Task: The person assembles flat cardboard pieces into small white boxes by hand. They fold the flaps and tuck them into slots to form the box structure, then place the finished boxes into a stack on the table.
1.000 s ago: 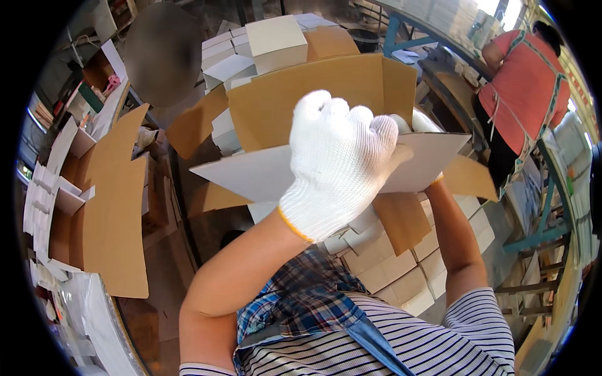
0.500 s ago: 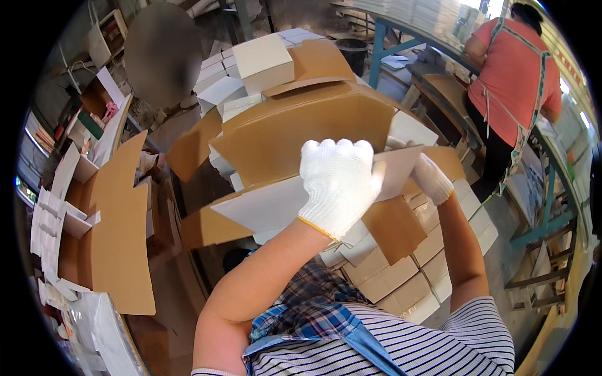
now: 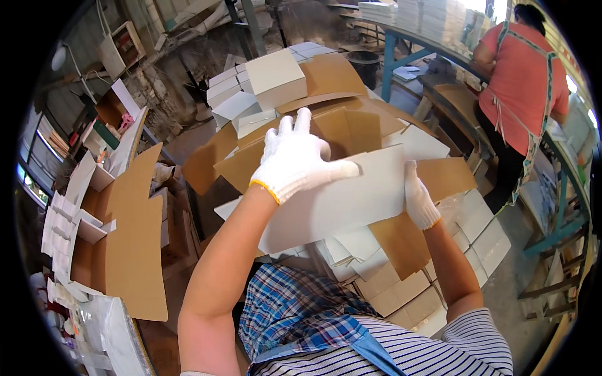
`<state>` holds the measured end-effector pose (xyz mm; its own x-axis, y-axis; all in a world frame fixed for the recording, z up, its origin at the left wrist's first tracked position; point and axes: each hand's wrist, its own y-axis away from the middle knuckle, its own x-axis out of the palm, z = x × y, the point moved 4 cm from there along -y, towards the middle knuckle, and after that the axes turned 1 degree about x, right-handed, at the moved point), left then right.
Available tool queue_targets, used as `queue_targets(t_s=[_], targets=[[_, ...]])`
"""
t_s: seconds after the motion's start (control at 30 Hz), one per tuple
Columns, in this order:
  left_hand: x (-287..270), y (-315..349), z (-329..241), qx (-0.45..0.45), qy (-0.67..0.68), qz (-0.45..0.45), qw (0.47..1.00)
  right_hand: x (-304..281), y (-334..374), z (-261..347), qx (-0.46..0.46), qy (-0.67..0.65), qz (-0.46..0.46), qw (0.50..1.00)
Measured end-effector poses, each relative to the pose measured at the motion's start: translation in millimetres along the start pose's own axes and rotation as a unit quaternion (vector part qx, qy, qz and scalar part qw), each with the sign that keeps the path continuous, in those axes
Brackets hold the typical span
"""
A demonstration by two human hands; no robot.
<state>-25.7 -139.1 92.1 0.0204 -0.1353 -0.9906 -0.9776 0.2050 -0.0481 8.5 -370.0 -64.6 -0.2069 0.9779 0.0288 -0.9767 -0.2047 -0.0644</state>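
Right, here we are in the head view, looking down on two gloved hands at work around a cardboard carton, white outside and brown inside. Its white panel (image 3: 351,203) faces us, tilted, in the middle of the scene, just in front of the person's chest. The left hand (image 3: 291,156) is over the panel's upper edge, fingers spread wide and loose, thumb stretched along the white face; we see no clenched grip there. Over at the panel's right end we find the right hand (image 3: 421,199), upright against the side edge, its fingers partly hidden, so we cannot tell whether it is pinching the board. Brown flaps (image 3: 448,177) fan out beside it, and below we spot rows of pale boxes (image 3: 392,291) packed side by side. Beyond the carton sits a bigger white box (image 3: 276,78) on a heap of others, with a dark bucket (image 3: 364,66) behind. On our left stands another opened carton (image 3: 135,250) (white pieces lined up along its far side). Up at the right, we have a co-worker (image 3: 517,81) in a salmon top, back turned to us, near a blue-framed table (image 3: 389,59).
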Motion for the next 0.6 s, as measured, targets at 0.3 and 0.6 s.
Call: queue_targets(t_s=[0.3,0.6], targets=[[9,-12,18,0.084,0.13,-0.109,0.982,7,2,-16,-0.005,-0.128,-0.148,0.981],[2,-39,-14,0.244,-0.048,-0.099,0.963,36,33,31,-0.239,0.049,-0.288,0.926]])
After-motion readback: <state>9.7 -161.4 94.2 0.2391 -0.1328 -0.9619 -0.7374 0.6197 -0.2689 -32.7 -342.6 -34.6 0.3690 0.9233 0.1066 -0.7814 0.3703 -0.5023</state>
